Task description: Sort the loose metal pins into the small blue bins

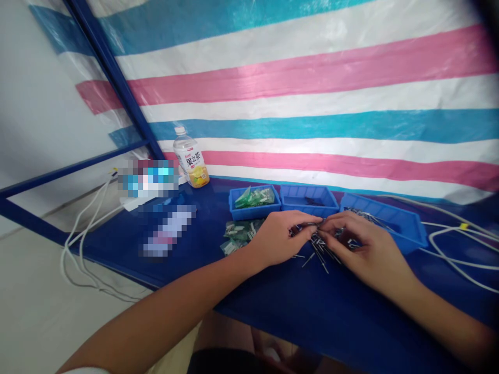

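My left hand (278, 236) and my right hand (353, 241) meet fingertip to fingertip over a loose pile of thin metal pins (322, 254) on the blue table. Between the left thumb and fingers is a slim dark metal piece (306, 225), probably one of the pins. The right fingers are pinched at its other end; what lies inside them is mostly hidden. Just left of the left hand lie clear plastic bags (236, 236) with small metal parts. Behind the right hand stands a long blue bin (405, 228) with more pins in it.
A blue bin (255, 212) holds green plastic packets, and a middle blue bin (307, 210) holds a few dark pieces. A drink bottle (192, 161) stands at the back left. White cables (448, 244) run along the right; others hang over the left edge. A striped sheet (292, 88) closes the back.
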